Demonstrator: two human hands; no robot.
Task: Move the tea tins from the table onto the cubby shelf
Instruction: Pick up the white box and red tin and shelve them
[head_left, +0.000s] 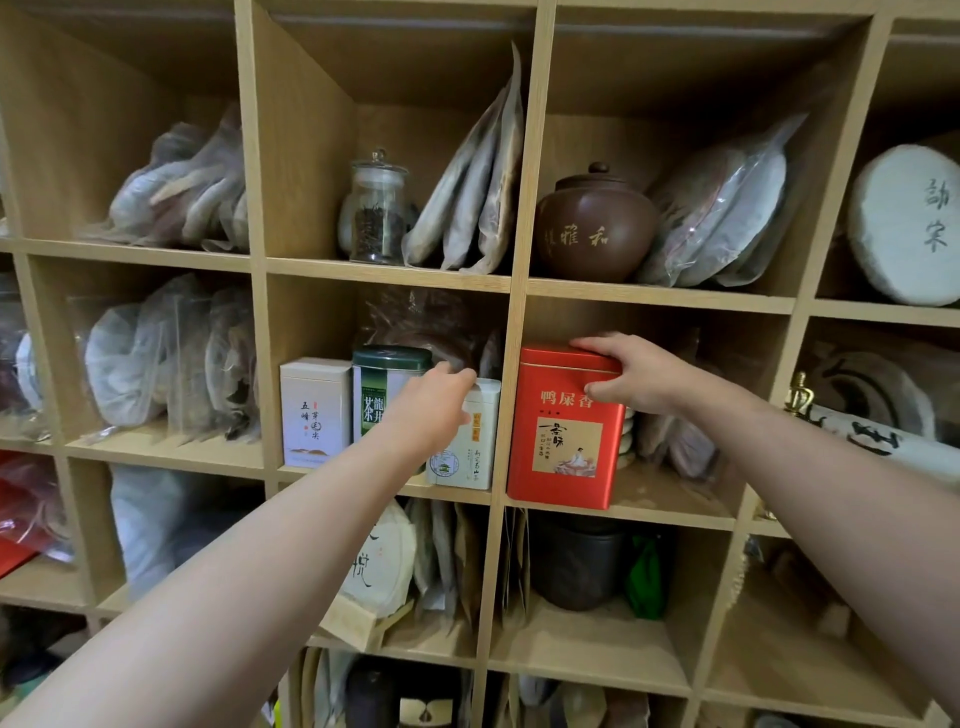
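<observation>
The left hand cupped the small white tin; right-hand fingers clamped the red tin, which overhung the shelf edge and might have tipped.

A pale wood cubby shelf fills the whole view, its square compartments divided by thin upright panels and boards. The upper cubbies hold bagged tea cakes, a glass jar and a brown clay pot. Soft, even light falls from the front; compartment backs sit in shadow
</observation>
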